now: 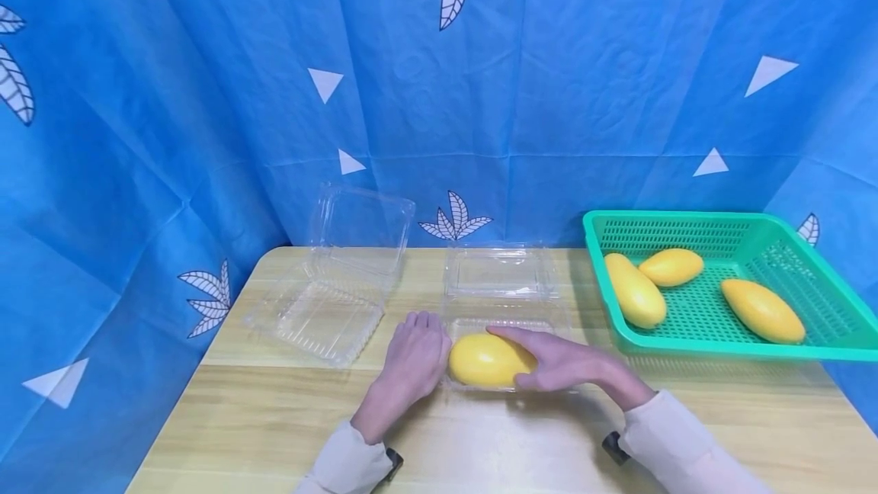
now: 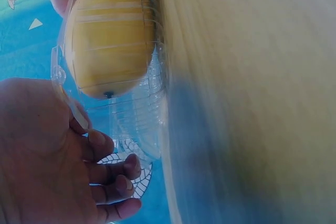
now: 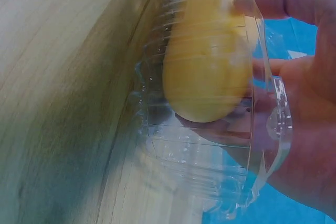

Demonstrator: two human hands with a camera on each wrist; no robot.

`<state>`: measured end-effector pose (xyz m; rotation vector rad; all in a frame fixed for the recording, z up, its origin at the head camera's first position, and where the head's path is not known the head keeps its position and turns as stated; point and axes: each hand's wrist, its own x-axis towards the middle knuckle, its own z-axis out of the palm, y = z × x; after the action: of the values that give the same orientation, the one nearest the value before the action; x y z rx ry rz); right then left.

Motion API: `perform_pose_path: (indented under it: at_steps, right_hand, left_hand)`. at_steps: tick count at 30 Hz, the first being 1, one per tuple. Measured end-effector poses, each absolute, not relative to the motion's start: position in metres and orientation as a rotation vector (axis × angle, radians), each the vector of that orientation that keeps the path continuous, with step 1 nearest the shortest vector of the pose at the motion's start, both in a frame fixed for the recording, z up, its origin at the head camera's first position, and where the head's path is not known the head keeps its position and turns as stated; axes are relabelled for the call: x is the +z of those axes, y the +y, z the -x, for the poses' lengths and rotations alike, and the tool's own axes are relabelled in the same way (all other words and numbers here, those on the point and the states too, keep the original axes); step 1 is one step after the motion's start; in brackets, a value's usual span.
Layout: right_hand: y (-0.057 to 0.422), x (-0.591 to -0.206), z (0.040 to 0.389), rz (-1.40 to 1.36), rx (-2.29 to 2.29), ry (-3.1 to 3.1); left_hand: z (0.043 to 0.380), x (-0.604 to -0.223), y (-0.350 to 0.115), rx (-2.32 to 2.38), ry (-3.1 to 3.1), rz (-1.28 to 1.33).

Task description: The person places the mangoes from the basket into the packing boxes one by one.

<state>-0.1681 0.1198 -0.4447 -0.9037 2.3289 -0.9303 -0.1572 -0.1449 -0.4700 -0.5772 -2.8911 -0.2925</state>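
A yellow mango [image 1: 488, 360] lies in the base of an open clear plastic clamshell box [image 1: 504, 307] at the middle of the table. My right hand [image 1: 562, 358] grips the mango from its right end, thumb on the near side and fingers on the far side. In the right wrist view the mango [image 3: 207, 56] shows through the box wall, with the hand [image 3: 304, 114] reaching over the rim. At the box's left edge, my left hand [image 1: 417, 353] pinches the rim. The left wrist view shows that hand [image 2: 58, 156] with bent fingers beside the box [image 2: 142, 108].
Another open clear clamshell box [image 1: 329, 319] stands at the left on the wooden table [image 1: 274, 418]. A green basket [image 1: 706, 349] with three mangoes, one of them a mango [image 1: 763, 311] at its right, stands at the right. A blue curtain [image 1: 439, 97] hangs behind.
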Motion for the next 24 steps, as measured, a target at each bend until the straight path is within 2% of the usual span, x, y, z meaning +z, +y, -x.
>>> perform_pose_path:
  at_steps: [14, 24]
  right_hand:
    - [0.126, -0.432, 0.165, 0.917, -1.000, 2.446]
    - [0.146, -0.390, 0.164, 1.102, -1.124, 2.716]
  left_hand:
    - [0.154, -0.467, -0.146, -0.329, -2.920, 0.547]
    - [0.155, -0.467, -0.146, -0.335, -2.906, 0.568]
